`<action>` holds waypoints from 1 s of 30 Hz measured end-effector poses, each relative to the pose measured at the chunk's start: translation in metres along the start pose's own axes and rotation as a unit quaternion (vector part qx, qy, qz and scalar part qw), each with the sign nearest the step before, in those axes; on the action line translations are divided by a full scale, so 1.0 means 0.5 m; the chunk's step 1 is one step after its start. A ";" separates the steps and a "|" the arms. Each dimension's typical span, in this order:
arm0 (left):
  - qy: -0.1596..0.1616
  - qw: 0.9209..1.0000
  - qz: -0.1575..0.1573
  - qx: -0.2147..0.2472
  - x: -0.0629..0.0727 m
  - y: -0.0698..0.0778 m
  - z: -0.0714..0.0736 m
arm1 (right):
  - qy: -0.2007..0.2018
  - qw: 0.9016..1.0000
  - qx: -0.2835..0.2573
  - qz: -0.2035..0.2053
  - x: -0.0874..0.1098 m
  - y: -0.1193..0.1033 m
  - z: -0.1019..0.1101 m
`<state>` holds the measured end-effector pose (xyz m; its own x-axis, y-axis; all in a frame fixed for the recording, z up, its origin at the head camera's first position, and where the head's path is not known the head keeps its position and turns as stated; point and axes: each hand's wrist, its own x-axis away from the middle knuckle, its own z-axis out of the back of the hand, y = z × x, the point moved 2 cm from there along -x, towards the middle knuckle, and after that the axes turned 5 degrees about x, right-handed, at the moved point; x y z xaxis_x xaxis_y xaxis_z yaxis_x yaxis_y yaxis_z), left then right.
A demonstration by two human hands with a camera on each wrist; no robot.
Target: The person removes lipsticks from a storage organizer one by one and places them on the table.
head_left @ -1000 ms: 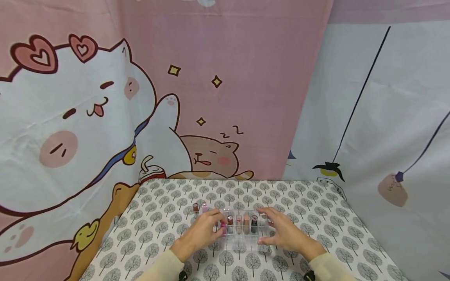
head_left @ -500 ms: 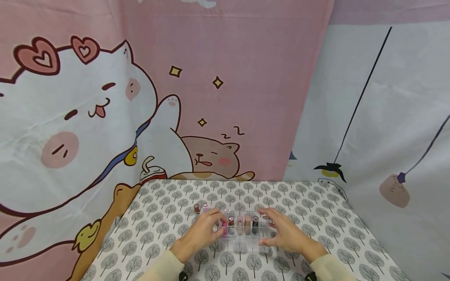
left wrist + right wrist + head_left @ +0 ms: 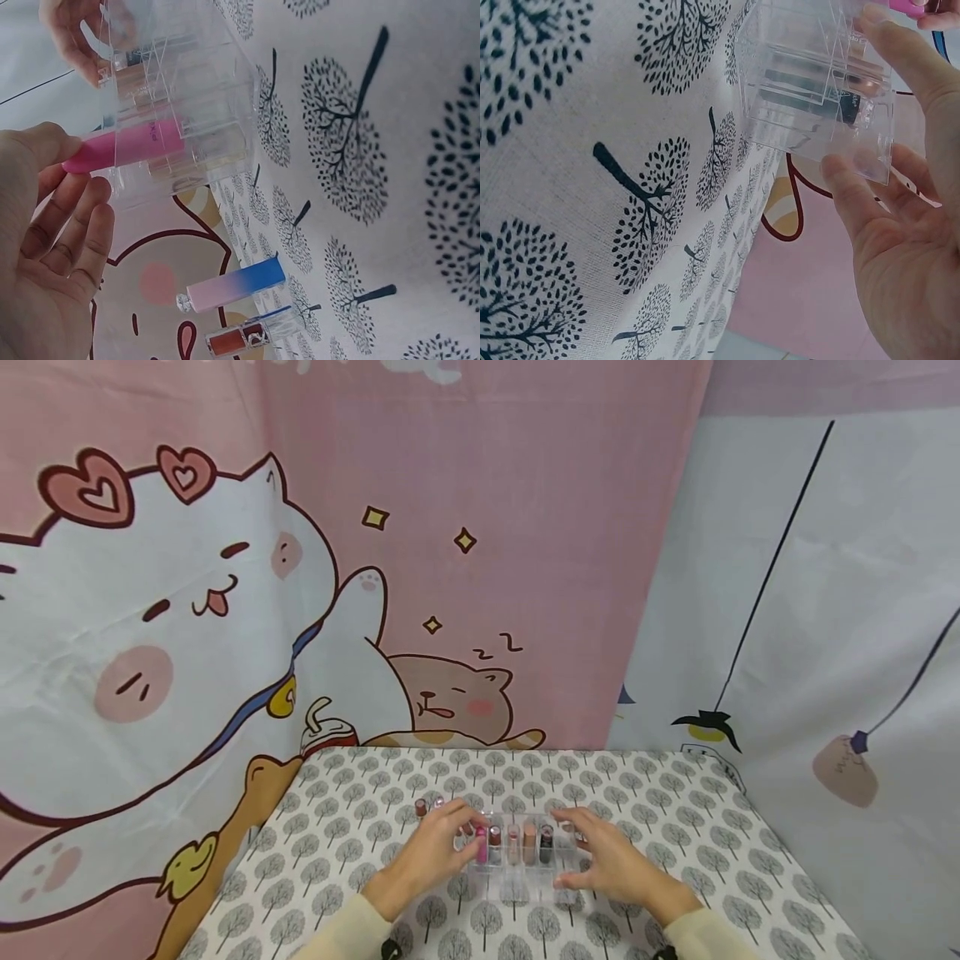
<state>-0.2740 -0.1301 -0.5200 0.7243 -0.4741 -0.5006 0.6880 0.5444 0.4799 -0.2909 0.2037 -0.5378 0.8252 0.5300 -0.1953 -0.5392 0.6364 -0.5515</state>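
White tree-print worktop; clear plastic compartmented organizer midway between its side edges. Right hand grips organizer's right end, left hand pinches bright-pink tube at its left end. Left-wrist view shows whole pink-to-blue rectangular tube nearer back edge; head, just its top.

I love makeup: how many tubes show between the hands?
5, left to right: magenta tube in the left hand; brown tube, pale tube, peach tube, black tube in the clear organizer. More may be hidden.

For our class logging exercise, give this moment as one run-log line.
left hand: pinches pink tube, partly inside clear organizer | right hand: around organizer's right end | pink-and-blue tube: outside organizer
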 end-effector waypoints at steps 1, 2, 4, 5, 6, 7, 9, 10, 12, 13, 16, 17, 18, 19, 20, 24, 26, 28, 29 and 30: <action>0.000 1.000 0.004 -0.001 0.000 0.001 0.000 | 0.001 1.000 -0.001 0.001 0.000 0.000 -0.001; 0.002 1.000 0.007 -0.001 0.000 0.003 0.001 | 0.002 1.000 -0.003 0.002 -0.001 0.000 -0.002; 0.008 1.000 0.009 -0.002 0.000 0.005 0.003 | 0.004 1.000 -0.005 0.004 -0.003 -0.001 -0.002; 0.011 1.000 0.008 -0.001 0.000 0.006 0.004 | 0.003 1.000 -0.006 0.004 -0.005 -0.002 -0.003; 0.016 1.000 0.003 0.001 0.000 0.006 0.005 | 0.002 1.000 -0.005 0.003 -0.005 -0.002 -0.003; 0.021 1.000 -0.003 0.002 0.001 0.007 0.006 | 0.001 1.000 -0.004 0.003 -0.005 -0.003 -0.004; 0.033 0.999 -0.021 0.010 0.003 0.008 0.007 | -0.001 1.000 -0.002 0.000 -0.004 -0.003 -0.006; 0.038 0.999 -0.030 0.014 0.004 0.008 0.007 | -0.002 1.000 0.000 -0.002 -0.002 -0.003 -0.007; 0.047 0.998 -0.046 0.021 0.005 0.008 0.006 | -0.001 1.000 0.004 -0.004 0.000 -0.003 -0.009; 0.052 0.997 -0.053 0.021 0.006 0.009 0.006 | 0.000 1.000 0.005 -0.004 0.001 -0.002 -0.009; 0.066 0.995 -0.072 0.023 0.003 0.008 0.006 | 0.001 1.000 0.004 -0.006 0.002 -0.001 -0.007; 0.070 0.994 -0.078 0.022 0.001 0.008 0.007 | 0.001 1.000 0.003 -0.006 0.002 0.000 -0.006; 0.076 0.993 -0.083 0.021 -0.001 0.008 0.008 | 0.002 1.000 0.002 -0.005 0.002 0.000 -0.004; 0.081 0.992 -0.089 0.020 -0.003 0.008 0.009 | 0.002 1.000 0.001 -0.005 0.001 0.000 -0.003; 0.086 0.992 -0.095 0.020 -0.005 0.008 0.011 | 0.003 1.000 0.001 -0.004 0.001 0.000 -0.003; 0.097 0.990 -0.103 0.021 -0.009 0.012 0.016 | 0.002 1.000 0.004 -0.005 0.000 0.000 -0.002; 0.100 0.989 -0.104 0.022 -0.009 0.014 0.017 | 0.001 1.000 0.005 -0.006 0.001 0.000 -0.003; 0.101 0.989 -0.103 0.024 -0.008 0.014 0.019 | 0.001 1.000 0.002 -0.004 0.001 -0.001 -0.003; 0.102 0.989 -0.103 0.024 -0.008 0.015 0.020 | 0.002 1.000 0.004 -0.003 0.002 -0.002 -0.003; 0.103 0.989 -0.102 0.024 -0.008 0.015 0.020 | 0.003 1.000 0.005 -0.003 0.003 -0.002 -0.003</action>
<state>-0.2715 -0.1311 -0.5072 0.5490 -0.4174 -0.7242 0.8239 0.4161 0.3848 -0.2889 0.2027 -0.5388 0.8294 0.5228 -0.1969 -0.5359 0.6449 -0.5450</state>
